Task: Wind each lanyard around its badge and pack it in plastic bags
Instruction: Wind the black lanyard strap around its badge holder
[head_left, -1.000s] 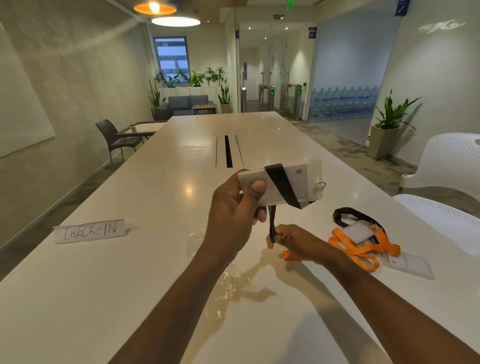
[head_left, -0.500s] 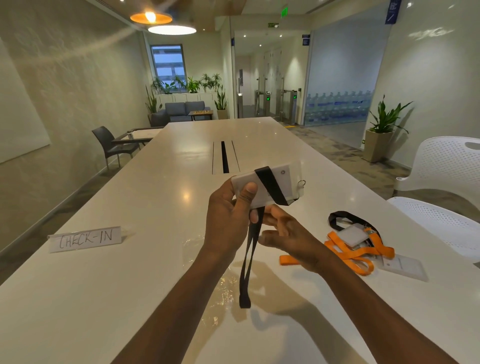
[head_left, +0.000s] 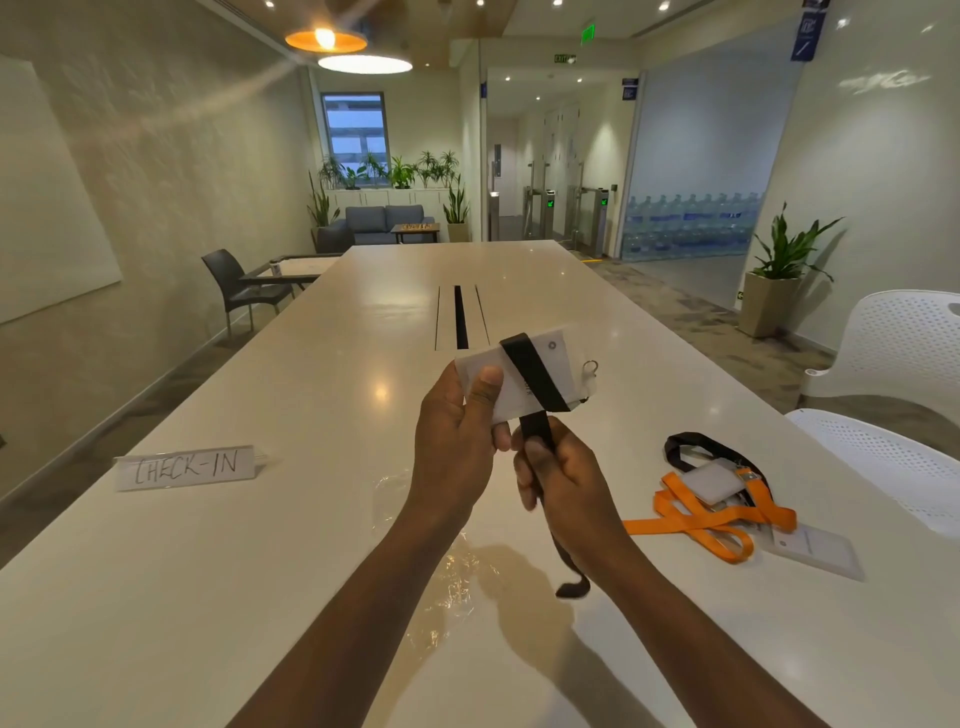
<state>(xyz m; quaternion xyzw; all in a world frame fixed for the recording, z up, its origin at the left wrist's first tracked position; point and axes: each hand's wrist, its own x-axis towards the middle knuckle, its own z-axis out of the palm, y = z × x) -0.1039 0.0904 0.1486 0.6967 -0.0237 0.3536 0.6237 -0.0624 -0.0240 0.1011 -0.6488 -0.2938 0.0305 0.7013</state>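
Mid-wind, above the long glossy cream worktop (head_left: 260, 545). Left hand (head_left: 457, 436) curled round the short edge of a white rectangular plastic badge holder (head_left: 519, 379), thumb pressed flat on its face, held clear of the surface. Right hand (head_left: 566, 478) just below it, fingers closed on a flat black fabric lanyard (head_left: 532, 374), one turn lying diagonally across the holder and the free tail drooping past the wrist to a loose end near the worktop.

Handling, judged from appearance: holder light and stiff, smooth enough for the strap to slide off its corners; lanyard limp, no spring, likely to slacken unless kept taut. Best grip probably as shown: thumb pinning the wrapped turn, other hand close to the holder for short, tight passes. Small metal ring (head_left: 589, 367) at the holder's far end, a likely snag point.

Crinkled clear plastic bags (head_left: 441, 566) on the worktop beneath the forearms. To the right, a tangle of orange lanyards (head_left: 701, 525) with more white badges, not yet wound. Handwritten "CHECK-IN" paper sign (head_left: 189, 466) to the left.
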